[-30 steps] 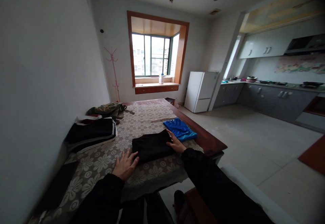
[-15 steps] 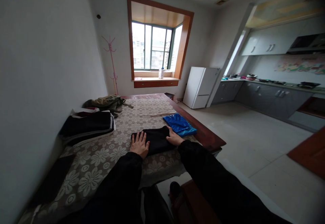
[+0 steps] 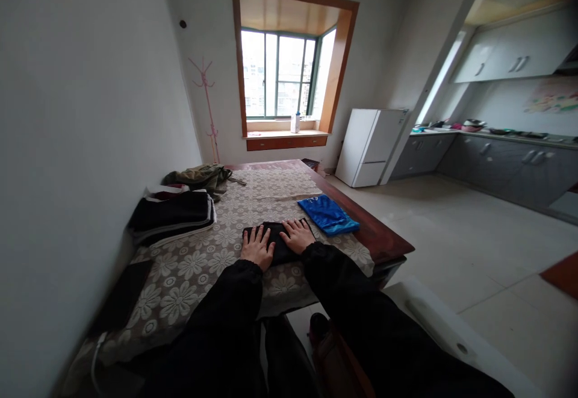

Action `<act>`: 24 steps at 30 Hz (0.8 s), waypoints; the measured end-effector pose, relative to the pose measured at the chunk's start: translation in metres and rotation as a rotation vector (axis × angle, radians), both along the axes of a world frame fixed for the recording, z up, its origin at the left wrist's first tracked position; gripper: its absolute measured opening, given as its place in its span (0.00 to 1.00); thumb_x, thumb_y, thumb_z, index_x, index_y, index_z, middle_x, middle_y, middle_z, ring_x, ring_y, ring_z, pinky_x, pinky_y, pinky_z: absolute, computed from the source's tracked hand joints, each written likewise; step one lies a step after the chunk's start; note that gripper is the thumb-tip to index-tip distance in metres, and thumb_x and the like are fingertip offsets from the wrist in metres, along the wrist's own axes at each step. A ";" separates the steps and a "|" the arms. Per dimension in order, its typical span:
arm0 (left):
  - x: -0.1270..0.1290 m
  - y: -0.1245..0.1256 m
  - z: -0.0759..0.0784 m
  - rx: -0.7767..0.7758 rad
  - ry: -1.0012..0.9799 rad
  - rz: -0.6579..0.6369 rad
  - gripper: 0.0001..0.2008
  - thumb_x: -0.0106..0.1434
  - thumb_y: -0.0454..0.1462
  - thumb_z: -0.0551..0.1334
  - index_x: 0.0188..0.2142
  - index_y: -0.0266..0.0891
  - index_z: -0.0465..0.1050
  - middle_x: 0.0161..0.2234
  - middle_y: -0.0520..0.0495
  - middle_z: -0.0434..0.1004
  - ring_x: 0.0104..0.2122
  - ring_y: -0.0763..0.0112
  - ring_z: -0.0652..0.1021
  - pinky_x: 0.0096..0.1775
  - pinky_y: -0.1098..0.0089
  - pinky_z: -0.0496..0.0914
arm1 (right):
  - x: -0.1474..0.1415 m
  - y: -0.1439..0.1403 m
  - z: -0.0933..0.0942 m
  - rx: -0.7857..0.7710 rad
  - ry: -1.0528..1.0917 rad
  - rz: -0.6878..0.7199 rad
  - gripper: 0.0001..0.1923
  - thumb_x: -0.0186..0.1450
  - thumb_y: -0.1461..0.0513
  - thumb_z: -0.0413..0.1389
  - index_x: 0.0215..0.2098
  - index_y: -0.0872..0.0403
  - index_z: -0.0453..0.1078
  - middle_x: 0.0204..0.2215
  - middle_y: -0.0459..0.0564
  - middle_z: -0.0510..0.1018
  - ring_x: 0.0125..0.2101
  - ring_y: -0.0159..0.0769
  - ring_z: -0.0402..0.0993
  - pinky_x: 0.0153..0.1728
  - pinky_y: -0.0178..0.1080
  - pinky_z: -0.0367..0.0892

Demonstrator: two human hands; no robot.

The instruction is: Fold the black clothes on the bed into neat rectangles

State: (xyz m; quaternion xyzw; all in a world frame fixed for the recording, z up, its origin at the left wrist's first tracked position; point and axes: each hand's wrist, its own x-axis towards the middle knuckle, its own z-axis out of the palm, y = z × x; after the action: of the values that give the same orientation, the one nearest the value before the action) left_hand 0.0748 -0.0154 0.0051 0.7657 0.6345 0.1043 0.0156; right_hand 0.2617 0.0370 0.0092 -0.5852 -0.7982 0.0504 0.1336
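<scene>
A folded piece of black cloth (image 3: pixel 280 252) lies on the flower-patterned tablecloth (image 3: pixel 192 264) near the table's front edge. My left hand (image 3: pixel 257 248) rests flat on its left part, fingers spread. Flat on the cloth's right part lies my right hand (image 3: pixel 297 235), its fingers also apart and pointing up and left. Both palms press on the cloth from above, hiding much of it. Just beyond my right hand is a folded blue garment (image 3: pixel 328 214), apart from the black cloth.
Against the left wall sit a stack of folded dark cloths (image 3: pixel 174 214) and an olive-green bag (image 3: pixel 198 176). A dark flat object (image 3: pixel 121 295) with a white cable (image 3: pixel 96 356) lies nearer me. The table's bare wooden edge (image 3: pixel 383 235) runs along the right, beside a white stool (image 3: pixel 445 320).
My right hand has moved left from the black cloth's right edge onto its top and flattened out. My left hand stays on the cloth. The view has shifted slightly right.
</scene>
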 end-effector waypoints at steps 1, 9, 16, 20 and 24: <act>0.000 0.000 0.000 -0.003 -0.001 0.000 0.32 0.73 0.49 0.45 0.73 0.47 0.53 0.76 0.48 0.50 0.74 0.54 0.50 0.72 0.45 0.40 | 0.003 0.001 -0.002 -0.001 0.006 -0.001 0.31 0.74 0.49 0.49 0.72 0.48 0.59 0.71 0.55 0.63 0.72 0.52 0.50 0.71 0.57 0.35; 0.007 0.011 0.005 -0.032 -0.002 0.028 0.33 0.71 0.50 0.46 0.71 0.43 0.58 0.74 0.43 0.54 0.73 0.48 0.55 0.71 0.41 0.42 | 0.000 -0.002 0.004 -0.033 -0.155 -0.023 0.33 0.76 0.48 0.41 0.74 0.50 0.54 0.74 0.53 0.57 0.73 0.49 0.48 0.71 0.56 0.36; 0.010 0.011 -0.001 -0.016 -0.009 0.036 0.35 0.71 0.51 0.44 0.74 0.45 0.52 0.76 0.45 0.49 0.74 0.49 0.48 0.71 0.40 0.39 | -0.007 -0.018 0.018 0.133 -0.191 0.134 0.31 0.76 0.56 0.39 0.75 0.49 0.51 0.75 0.51 0.52 0.73 0.51 0.44 0.71 0.61 0.33; 0.009 0.014 -0.004 -0.010 -0.008 0.034 0.33 0.71 0.47 0.45 0.74 0.45 0.52 0.76 0.46 0.49 0.74 0.49 0.50 0.71 0.40 0.40 | -0.027 -0.026 0.014 -0.024 -0.160 0.080 0.30 0.75 0.55 0.39 0.74 0.51 0.56 0.74 0.53 0.56 0.72 0.55 0.48 0.69 0.65 0.38; 0.009 0.014 -0.005 0.000 -0.005 0.035 0.33 0.71 0.45 0.45 0.74 0.46 0.52 0.76 0.46 0.49 0.74 0.49 0.49 0.71 0.39 0.40 | -0.037 -0.034 0.006 -0.034 -0.114 0.012 0.31 0.75 0.54 0.39 0.75 0.51 0.53 0.75 0.52 0.51 0.74 0.56 0.42 0.70 0.65 0.37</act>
State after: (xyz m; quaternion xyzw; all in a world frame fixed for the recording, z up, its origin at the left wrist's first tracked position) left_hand 0.0839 -0.0017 -0.0003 0.7542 0.6478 0.1066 0.0154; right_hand 0.2245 0.0032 0.0154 -0.5844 -0.8071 0.0313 0.0776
